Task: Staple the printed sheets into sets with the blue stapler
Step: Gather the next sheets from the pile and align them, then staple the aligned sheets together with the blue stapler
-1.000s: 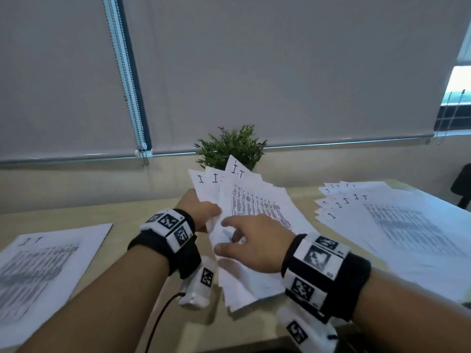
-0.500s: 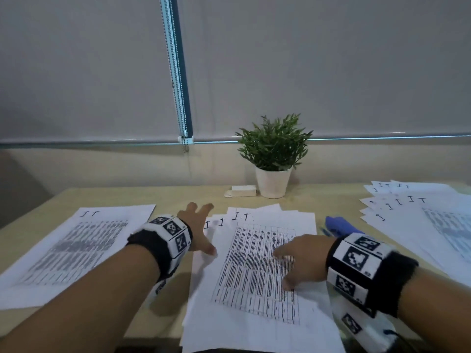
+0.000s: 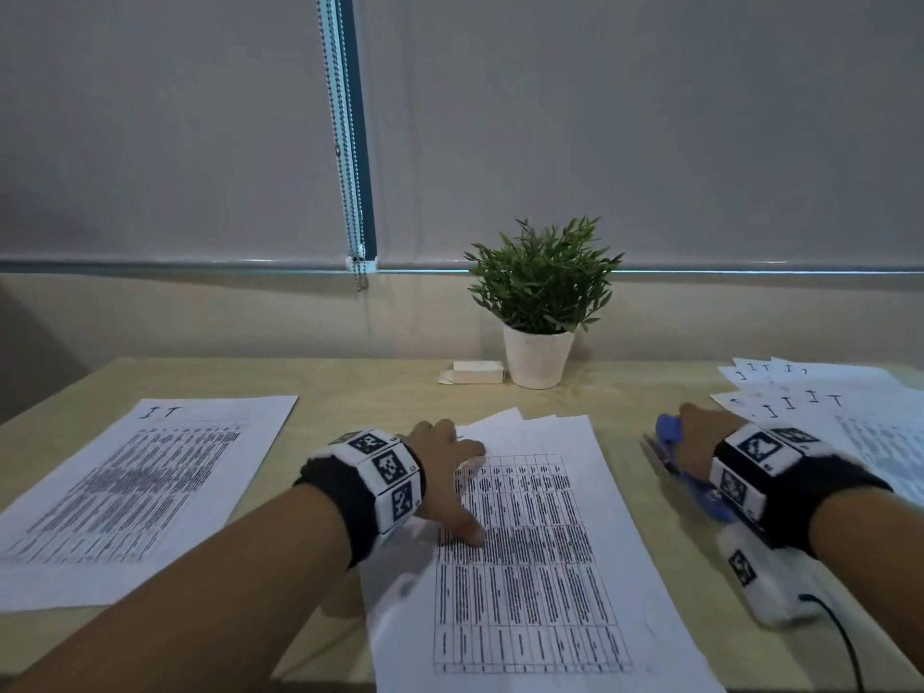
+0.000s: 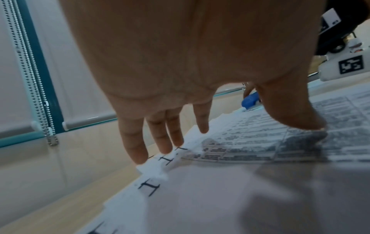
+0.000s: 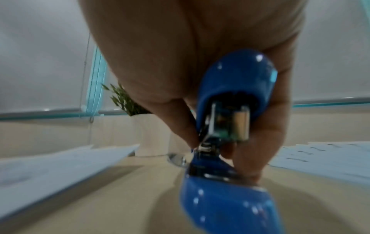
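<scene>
A fanned stack of printed sheets [image 3: 525, 582] lies on the table in front of me. My left hand [image 3: 445, 472] rests on its upper left part, fingers straight, fingertips [image 4: 140, 158] on the staggered top corners and the thumb pressing the top page. To the right of the stack sits the blue stapler [image 3: 670, 432], its body running back under my wrist. My right hand [image 3: 700, 432] grips it. In the right wrist view the thumb and fingers clasp the stapler [image 5: 236, 82] from both sides, with its blue base [image 5: 226, 205] low over the table.
Another printed set [image 3: 130, 492] lies at the left. A fanned pile of sheets [image 3: 850, 417] covers the table's right end. A potted plant [image 3: 540, 342] and a small white box [image 3: 475, 372] stand at the back, by the wall.
The sheets, held up fanned in both hands, were laid on the table. My right hand then left them, moved right and took hold of the blue stapler. The left hand stayed on the sheets.
</scene>
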A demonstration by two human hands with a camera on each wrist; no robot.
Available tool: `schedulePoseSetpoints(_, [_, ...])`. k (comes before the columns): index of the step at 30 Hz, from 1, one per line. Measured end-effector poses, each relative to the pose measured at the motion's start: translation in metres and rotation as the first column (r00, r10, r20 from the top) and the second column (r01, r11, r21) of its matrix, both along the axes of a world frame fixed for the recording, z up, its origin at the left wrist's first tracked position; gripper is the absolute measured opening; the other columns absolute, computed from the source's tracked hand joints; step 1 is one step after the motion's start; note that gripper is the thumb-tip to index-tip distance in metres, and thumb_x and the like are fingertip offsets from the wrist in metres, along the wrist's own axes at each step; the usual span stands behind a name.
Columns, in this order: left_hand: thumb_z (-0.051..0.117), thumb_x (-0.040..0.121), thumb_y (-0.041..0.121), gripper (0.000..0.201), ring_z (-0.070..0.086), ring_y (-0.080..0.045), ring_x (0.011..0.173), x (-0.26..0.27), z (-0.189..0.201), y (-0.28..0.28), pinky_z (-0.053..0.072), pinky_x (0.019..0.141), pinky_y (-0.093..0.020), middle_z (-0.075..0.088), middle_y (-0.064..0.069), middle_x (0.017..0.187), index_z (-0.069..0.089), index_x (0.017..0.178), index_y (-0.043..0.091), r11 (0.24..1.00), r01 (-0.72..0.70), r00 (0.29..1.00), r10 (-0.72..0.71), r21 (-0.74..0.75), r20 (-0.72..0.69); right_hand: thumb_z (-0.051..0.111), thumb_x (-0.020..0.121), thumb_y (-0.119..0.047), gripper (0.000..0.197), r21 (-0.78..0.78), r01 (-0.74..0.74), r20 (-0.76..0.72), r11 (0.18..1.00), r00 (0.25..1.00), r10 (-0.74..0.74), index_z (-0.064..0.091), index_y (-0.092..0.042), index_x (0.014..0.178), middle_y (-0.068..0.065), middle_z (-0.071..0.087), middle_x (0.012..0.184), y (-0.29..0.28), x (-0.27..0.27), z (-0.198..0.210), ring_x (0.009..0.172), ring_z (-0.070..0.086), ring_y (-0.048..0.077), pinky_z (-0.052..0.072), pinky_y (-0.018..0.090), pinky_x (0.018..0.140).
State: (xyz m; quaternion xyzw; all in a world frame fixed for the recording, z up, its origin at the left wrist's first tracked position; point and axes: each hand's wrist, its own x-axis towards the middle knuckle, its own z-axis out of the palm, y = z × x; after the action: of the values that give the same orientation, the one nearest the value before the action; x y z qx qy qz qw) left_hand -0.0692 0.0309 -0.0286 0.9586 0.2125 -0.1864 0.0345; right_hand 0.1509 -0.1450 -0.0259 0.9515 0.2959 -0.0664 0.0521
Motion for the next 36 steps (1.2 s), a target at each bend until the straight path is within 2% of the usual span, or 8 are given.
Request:
schedulePoseSetpoints(5, [0.064,0.068,0.069,0.095,0.031,-0.03,0.134,0.009,-0.002,-0.008,0.033,0.107,-0.05,0.026,-0.003,0.147,0.018,0.146,0.037,0.998,0.041,0.997,-0.043,-0.037,-0.065,0.043,0.094,-0.028,0.029,0.196,-0.149,0.01,0.969,0.989,0.15,0.041,-0.015,0.119,0.01,0.058,0.093,0.018,-0.037,0.024,0.083,0.053,0.027,0.043,0.031,0.073])
schedulePoseSetpoints(10, [0.065,0.065,0.071,0.086,0.035,-0.029,0.124,0.017,-0.004,-0.019,0.04,0.098,-0.049,0.033,-0.007,0.136,0.038,0.134,0.028,0.998,0.063,0.997,-0.062,0.012,-0.046,0.05,0.089,-0.031,0.033,0.126,-0.341,-0.121,0.932,0.927,0.355,0.048,-0.018,0.119,0.009,0.058,0.12,0.045,-0.079,0.02,0.096,0.053,0.024,0.04,0.03,0.08])
schedulePoseSetpoints(18, [0.066,0.07,0.065,0.081,0.05,-0.027,0.113,0.018,-0.009,-0.022,0.042,0.083,-0.036,0.044,-0.006,0.128,0.043,0.132,0.018,0.997,0.076,0.997,-0.076,-0.032,-0.006,0.035,0.098,-0.026,0.035,0.044,-0.344,-0.078,0.938,0.935,0.347,0.043,-0.008,0.127,0.013,0.053,0.128,0.071,-0.095,0.006,0.114,0.052,0.028,0.037,0.028,0.081])
schedulePoseSetpoints(22, [0.065,0.071,0.065,0.082,0.047,-0.028,0.117,0.021,-0.012,-0.019,0.043,0.087,-0.04,0.044,-0.006,0.128,0.04,0.135,0.021,0.996,0.073,0.997,-0.073,-0.04,0.015,0.036,0.097,-0.026,0.017,0.015,-0.345,-0.06,0.939,0.937,0.345,0.044,-0.014,0.089,0.011,0.056,0.117,0.081,-0.093,0.002,0.091,0.049,0.025,0.035,0.027,0.075])
schedulePoseSetpoints(25, [0.065,0.073,0.063,0.086,0.045,-0.028,0.123,0.024,-0.014,-0.015,0.042,0.094,-0.04,0.04,-0.006,0.137,0.033,0.142,0.023,0.995,0.067,0.997,-0.065,-0.068,0.029,0.036,0.097,-0.021,0.034,0.001,-0.32,-0.01,0.948,0.947,0.32,0.024,-0.018,0.065,0.002,0.048,0.079,0.089,-0.091,-0.001,0.082,0.041,0.022,0.033,0.028,0.066])
schedulePoseSetpoints(28, [0.064,0.072,0.064,0.086,0.044,-0.029,0.126,0.026,-0.017,-0.013,0.042,0.096,-0.04,0.038,-0.006,0.142,0.033,0.143,0.025,0.996,0.07,0.997,-0.068,-0.055,0.034,0.04,0.095,-0.02,0.023,-0.017,-0.317,0.019,0.948,0.948,0.317,0.037,-0.017,0.072,-0.001,0.04,0.07,0.097,-0.09,-0.003,0.08,0.044,0.024,0.034,0.029,0.067])
schedulePoseSetpoints(33, [0.062,0.069,0.07,0.086,0.048,-0.031,0.123,0.028,-0.025,-0.009,0.044,0.098,-0.045,0.044,-0.008,0.136,0.037,0.14,0.028,0.997,0.073,0.996,-0.071,-0.032,0.051,0.049,0.091,-0.024,0.028,0.024,-0.294,0.001,0.955,0.956,0.294,0.055,-0.011,0.115,0.013,0.06,0.115,0.102,-0.089,-0.006,0.104,0.058,0.031,0.036,0.032,0.072])
schedulePoseSetpoints(36, [0.064,0.068,0.069,0.087,0.049,-0.03,0.122,0.028,-0.028,-0.007,0.044,0.1,-0.043,0.044,-0.008,0.138,0.038,0.14,0.028,0.997,0.071,0.995,-0.068,-0.042,0.074,0.05,0.092,-0.025,0.019,0.02,-0.288,0.006,0.957,0.958,0.288,0.059,-0.011,0.101,0.011,0.061,0.099,0.111,-0.089,-0.008,0.094,0.059,0.029,0.035,0.03,0.07])
